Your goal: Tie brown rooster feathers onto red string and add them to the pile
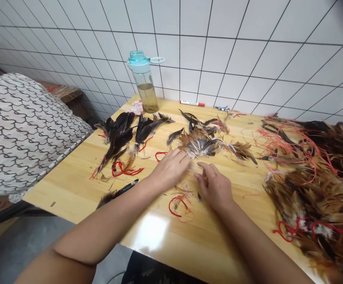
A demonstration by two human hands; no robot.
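Well, two black feather bunches (116,138) left of the brown feather tuft (199,144); then the left hand (170,169), nearer, lying flat against the near edge of that crosswise tuft, pinching nothing; the right hand (214,187) just below it, fingertips drawn together, any pinch impossible to tell; farther right of the tuft, one large heap of feathers (310,189), tangled with red string (289,146).

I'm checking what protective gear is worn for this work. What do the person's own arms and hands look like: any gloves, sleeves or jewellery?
The left arm and right arm are bare, with no sleeves in view. The left hand and right hand wear no gloves, and no watch, bracelet or ring shows.
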